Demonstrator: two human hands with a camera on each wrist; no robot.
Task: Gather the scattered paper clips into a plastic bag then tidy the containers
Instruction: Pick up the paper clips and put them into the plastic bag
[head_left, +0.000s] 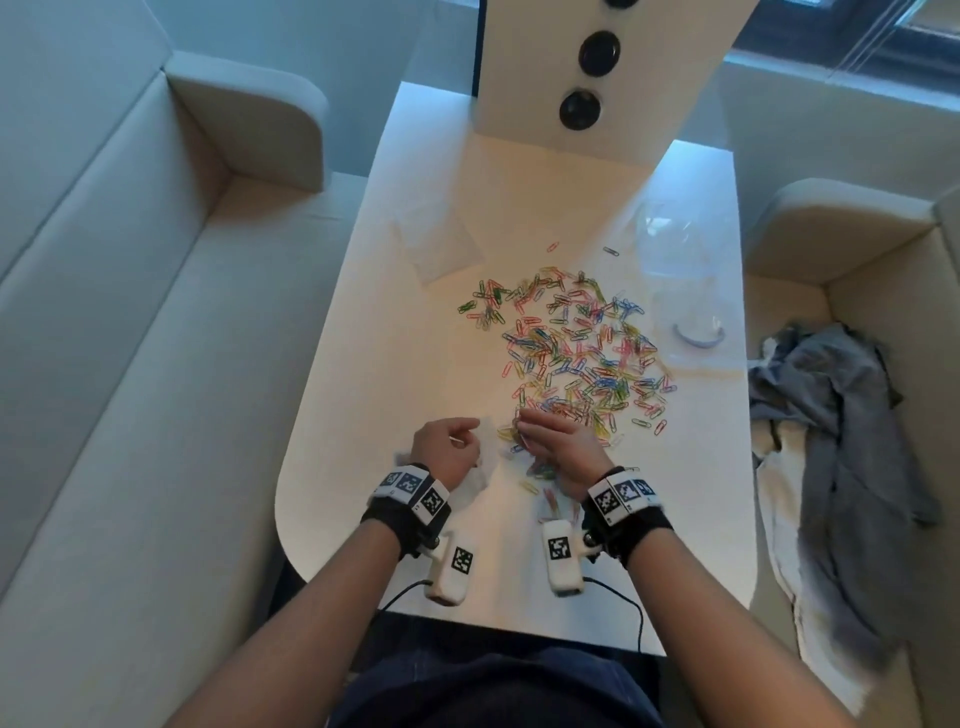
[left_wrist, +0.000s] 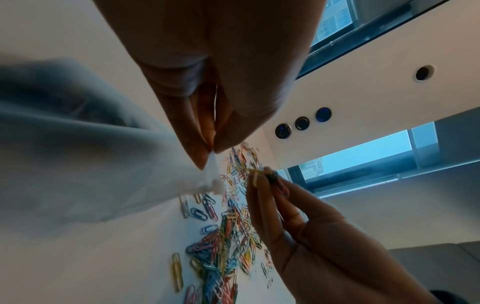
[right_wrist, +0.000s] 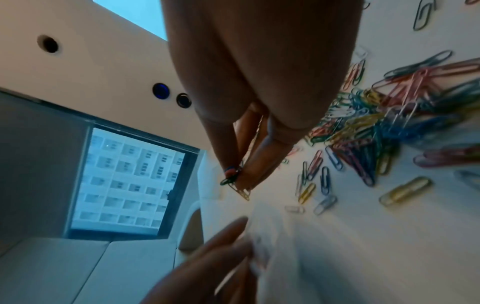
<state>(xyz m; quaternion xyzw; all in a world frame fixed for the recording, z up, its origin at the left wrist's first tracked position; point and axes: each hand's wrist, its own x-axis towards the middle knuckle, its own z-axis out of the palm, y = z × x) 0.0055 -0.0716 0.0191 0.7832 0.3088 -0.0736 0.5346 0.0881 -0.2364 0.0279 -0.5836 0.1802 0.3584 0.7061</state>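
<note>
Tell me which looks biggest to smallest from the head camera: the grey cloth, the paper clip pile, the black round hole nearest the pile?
1. Grey cloth
2. Paper clip pile
3. Black round hole

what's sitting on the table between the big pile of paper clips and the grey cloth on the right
In the head view, clear plastic containers lie between the paper clips and the grey cloth, near the table edge.

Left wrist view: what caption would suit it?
Left hand pinches a plastic bag while the right hand brings paper clips over.
</note>
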